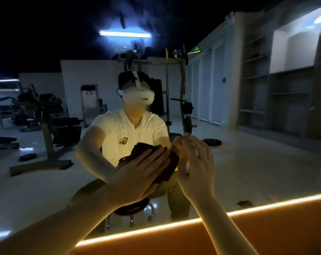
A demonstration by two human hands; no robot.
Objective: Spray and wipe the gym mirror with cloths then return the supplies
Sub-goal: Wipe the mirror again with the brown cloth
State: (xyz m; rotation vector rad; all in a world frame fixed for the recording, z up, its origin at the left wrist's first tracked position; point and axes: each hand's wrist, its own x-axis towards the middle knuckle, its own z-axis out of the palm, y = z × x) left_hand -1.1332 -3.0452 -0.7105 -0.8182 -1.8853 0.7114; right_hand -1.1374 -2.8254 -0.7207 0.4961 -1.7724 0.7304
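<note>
The big gym mirror (251, 162) fills the view, and a person seated on a stool is reflected in it. My left hand (137, 179) lies flat with straight fingers on a dark red cloth (167, 168) and presses it against the glass at centre. Just to its right, my right hand (196, 168) is raised with its fingers stretched up, the tips at the glass where they meet their reflection. I see nothing held in it. No spray bottle is in view.
A glowing light strip (156, 228) runs along the mirror's lower edge, above an orange wall (238, 236). The strip also climbs the right edge. Reflected in the glass are weight machines, benches and open shelves. A small dark lump (245, 203) shows near the mirror's bottom right.
</note>
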